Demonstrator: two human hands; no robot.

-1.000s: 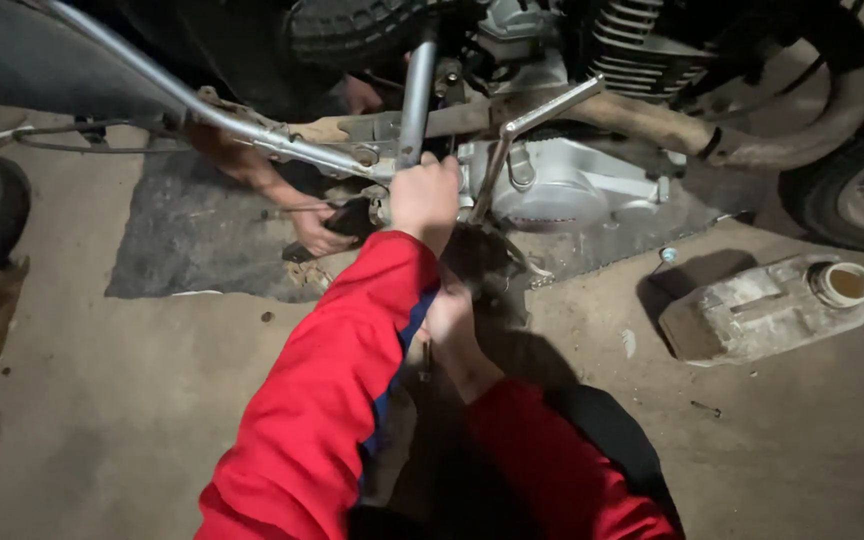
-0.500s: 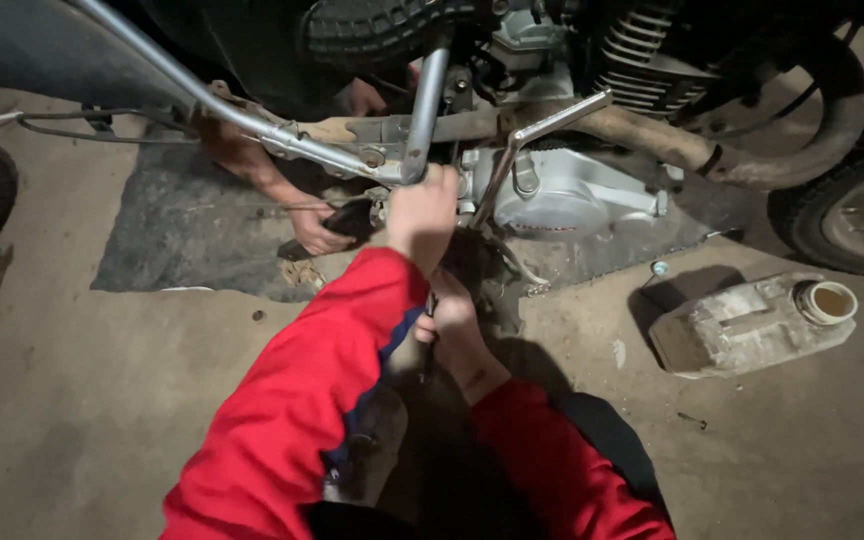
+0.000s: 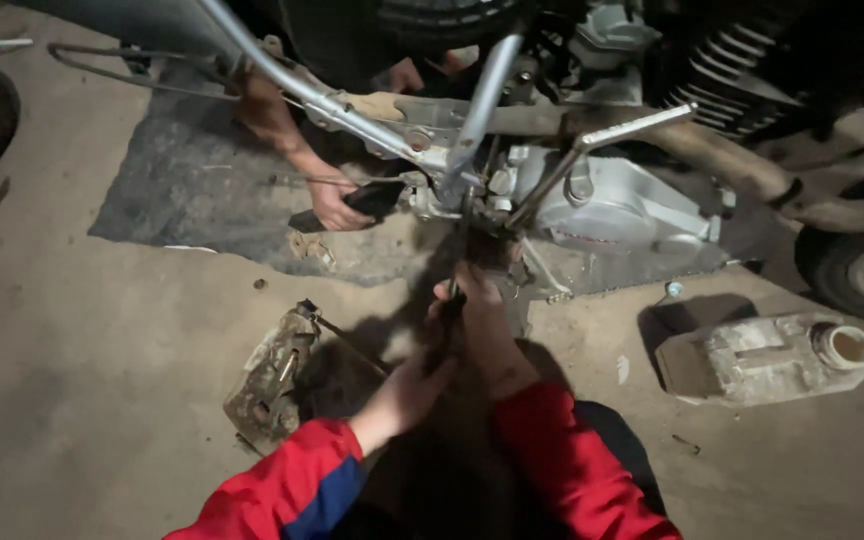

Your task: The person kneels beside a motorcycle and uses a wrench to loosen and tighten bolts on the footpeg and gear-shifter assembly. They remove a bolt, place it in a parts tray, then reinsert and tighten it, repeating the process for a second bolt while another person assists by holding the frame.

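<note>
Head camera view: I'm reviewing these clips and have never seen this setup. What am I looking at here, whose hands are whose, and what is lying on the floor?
The camera sits on a person's head and looks down at their own arms, in red sleeves. Their left hand and right hand are together on a dark long tool aimed at the underside of a motorcycle engine; exactly how each hand grips it is hard to tell in the shadow. A second person's hand reaches in from the far side, holding something dark. On the concrete floor lie a dark mat, a dirty metal part and a plastic jug on its side.
</note>
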